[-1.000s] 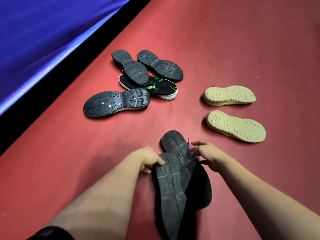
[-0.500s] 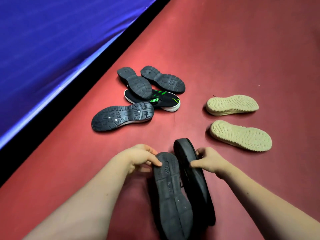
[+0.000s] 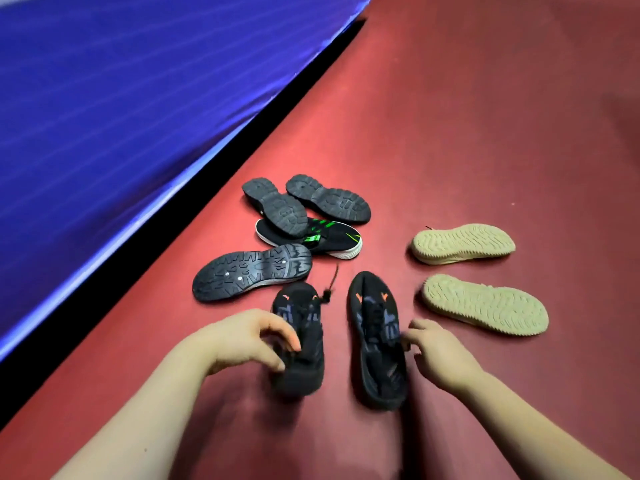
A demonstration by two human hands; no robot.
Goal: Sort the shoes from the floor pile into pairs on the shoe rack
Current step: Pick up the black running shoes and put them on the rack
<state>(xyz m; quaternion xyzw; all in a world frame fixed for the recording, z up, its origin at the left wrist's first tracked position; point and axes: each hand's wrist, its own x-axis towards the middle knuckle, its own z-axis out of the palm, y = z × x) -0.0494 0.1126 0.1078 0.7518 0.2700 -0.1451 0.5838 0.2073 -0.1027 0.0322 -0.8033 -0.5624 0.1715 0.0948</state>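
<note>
Left hand (image 3: 249,337) curled round left black sneaker (image 3: 294,306), right hand (image 3: 440,351) pinching right black sneaker (image 3: 374,313), both lower centre on red floor (image 3: 450,133), black shoe pile (image 3: 273,206) above, beige shoes (image 3: 485,303) sole-up right.

Dim, even light; soft shadows beneath the forearms; motion blur, wide-angle bending at edges.

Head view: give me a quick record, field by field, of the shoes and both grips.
left grip: holds left orange-trim shoe, top up
right grip: fingers at right orange-trim shoe, hold unclear
tan shoes: soles up, apart, on floor
green shoe: top up, partly under a black shoe
black shoes: three, soles up
rack: not in view
</note>
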